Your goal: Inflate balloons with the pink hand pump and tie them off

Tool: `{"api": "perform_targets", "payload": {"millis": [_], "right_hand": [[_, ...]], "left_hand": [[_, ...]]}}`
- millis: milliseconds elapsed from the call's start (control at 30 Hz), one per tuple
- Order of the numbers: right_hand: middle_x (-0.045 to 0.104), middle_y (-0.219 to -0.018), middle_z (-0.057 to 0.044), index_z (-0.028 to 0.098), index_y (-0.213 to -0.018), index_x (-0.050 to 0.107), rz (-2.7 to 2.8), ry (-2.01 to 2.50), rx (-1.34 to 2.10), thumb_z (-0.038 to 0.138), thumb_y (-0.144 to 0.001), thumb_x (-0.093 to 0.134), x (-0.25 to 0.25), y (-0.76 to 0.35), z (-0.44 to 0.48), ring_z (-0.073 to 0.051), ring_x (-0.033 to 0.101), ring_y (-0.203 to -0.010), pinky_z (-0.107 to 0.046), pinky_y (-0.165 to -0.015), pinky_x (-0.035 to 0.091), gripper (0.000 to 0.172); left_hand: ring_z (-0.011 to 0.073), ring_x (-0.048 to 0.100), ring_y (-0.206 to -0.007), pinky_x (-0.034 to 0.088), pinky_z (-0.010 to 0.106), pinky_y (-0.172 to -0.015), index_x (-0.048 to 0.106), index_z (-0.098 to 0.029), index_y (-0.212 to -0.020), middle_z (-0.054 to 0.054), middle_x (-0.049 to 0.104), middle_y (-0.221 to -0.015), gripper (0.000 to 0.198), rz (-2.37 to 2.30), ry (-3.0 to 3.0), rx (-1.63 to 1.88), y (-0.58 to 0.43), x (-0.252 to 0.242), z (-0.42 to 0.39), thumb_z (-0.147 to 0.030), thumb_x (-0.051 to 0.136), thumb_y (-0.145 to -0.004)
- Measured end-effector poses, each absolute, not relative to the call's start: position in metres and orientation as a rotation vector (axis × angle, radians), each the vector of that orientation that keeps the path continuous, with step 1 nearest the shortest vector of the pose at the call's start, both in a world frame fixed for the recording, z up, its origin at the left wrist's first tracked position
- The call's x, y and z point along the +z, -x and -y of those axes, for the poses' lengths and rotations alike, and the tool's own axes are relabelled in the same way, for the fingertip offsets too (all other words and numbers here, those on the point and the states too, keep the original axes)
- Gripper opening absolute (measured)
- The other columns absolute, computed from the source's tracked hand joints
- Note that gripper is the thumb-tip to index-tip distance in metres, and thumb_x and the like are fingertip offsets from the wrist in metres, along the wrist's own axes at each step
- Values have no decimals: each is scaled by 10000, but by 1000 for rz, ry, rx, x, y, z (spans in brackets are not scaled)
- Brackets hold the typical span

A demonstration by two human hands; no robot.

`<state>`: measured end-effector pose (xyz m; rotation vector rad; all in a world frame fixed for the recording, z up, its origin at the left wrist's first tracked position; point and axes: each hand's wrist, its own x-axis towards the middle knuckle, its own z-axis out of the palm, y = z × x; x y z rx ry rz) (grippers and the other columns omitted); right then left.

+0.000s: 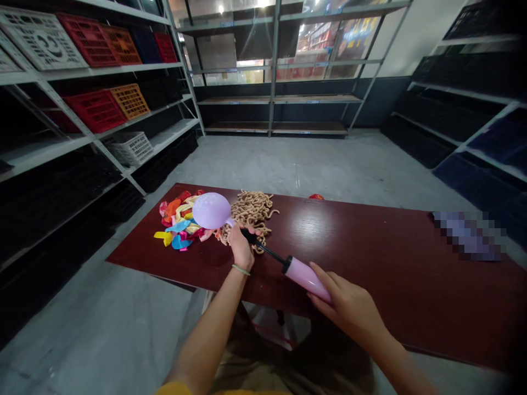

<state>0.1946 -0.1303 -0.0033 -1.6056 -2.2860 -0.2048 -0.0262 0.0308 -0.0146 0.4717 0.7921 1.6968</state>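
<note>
Storage room, grey concrete floor (329, 159). Plastic crates (96, 109) in red, orange, white on the left rack (160, 67); another rack (272, 71) on the far side, windows behind it. Dark red table (370, 247) in front of the person.

Left hand (242, 248) is closed around the black end of a hand pump (308, 278), at the neck of an inflated purple balloon (211, 210). Thin green bracelet (241, 270) on that wrist. Right hand (349, 303) is wrapped around the pink barrel, near side, to the right. Black rod shows between the hands, so pump is extended. Pump slants near-right to far-left over the table.

Balloon sits in front of a pile of limp coloured balloons (181, 242), left end of table. Tangled tan strands (252, 206) heaped just right of those. Pixelated item (469, 236) at the right end, can't make it out.
</note>
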Motion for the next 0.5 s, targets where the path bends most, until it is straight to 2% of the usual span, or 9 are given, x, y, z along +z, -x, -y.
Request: {"api": "perform_targets", "payload": {"millis": [67,167,333,500], "right_hand": [[706,-920,-70,170,-1385,501,2271,1635,-202,403,-922,535,1,-173,112,-193,679,-735,-278,-586,485,520],[708,-948,-79,164,-1384,494,2238,1705,-136,430,-910,545,-2,-143,95,-210,684,-768,-285,-573,488,546],[699,-1042,-101,162,-1434,411,2222,1639,-26,443,-944,508,-16,-138,102,-218,687,-868,-299,-679,537,573],[687,-1086,-121,157,-1485,339,2265,1537,-99,398,-955,517,-18,-181,137,-225,684,-901,-321,-735,555,609]], "left_hand": [[151,617,-522,493,272,-592,422,-219,-768,-45,556,-545,191,-819,-490,1701,25,-16,-31,-355,518,-861],[170,640,-534,506,292,-598,428,-219,-769,-44,559,-541,217,-837,-502,1686,23,-17,-28,-394,524,-854],[123,542,-429,503,277,-566,416,-218,-760,-62,507,-508,193,-793,-555,1658,21,-17,-24,-352,483,-883],[101,503,-414,479,241,-531,417,-213,-781,-58,499,-519,170,-758,-556,1651,19,-17,-21,-327,479,-892]]}}
